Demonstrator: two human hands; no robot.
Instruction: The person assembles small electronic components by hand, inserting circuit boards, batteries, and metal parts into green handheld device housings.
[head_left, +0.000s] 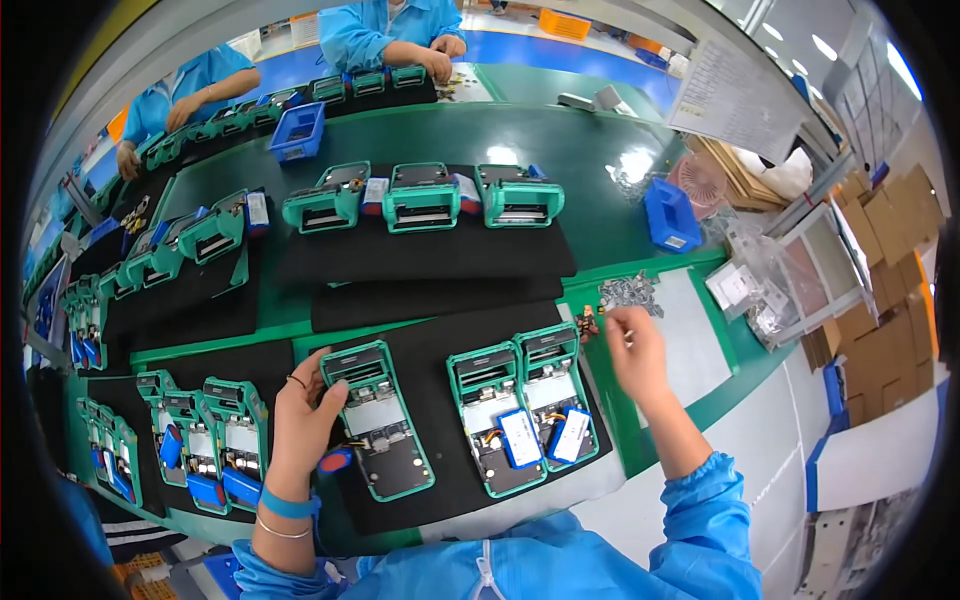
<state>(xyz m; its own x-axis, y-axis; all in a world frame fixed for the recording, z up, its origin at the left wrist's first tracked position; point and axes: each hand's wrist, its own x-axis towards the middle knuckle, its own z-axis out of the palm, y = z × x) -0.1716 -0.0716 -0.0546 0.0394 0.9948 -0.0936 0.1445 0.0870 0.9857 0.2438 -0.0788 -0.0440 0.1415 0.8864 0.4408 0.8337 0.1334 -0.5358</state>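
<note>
My left hand (300,415) grips the upper left edge of a green-framed device housing (398,470), its thumb on the frame. The housing lies open on a black mat, showing a circuit board. A blue battery pack with a red end (336,460) lies beside it, by my wrist. My right hand (637,352) is over the mat's right side with its fingers pinched together; what they hold, if anything, is too small to name. Beside those fingers lie small copper-coloured parts (587,322) and a heap of small silver parts (632,292). Two similar housings (488,465) with white-and-blue battery packs (519,438) lie between my hands.
More green housings (422,205) stand in rows on black mats ahead and at the left (205,440). Blue bins (672,215) and a pink fan (697,180) stand at the right. Across the green bench, two people in blue work. Cardboard boxes (890,330) are stacked far right.
</note>
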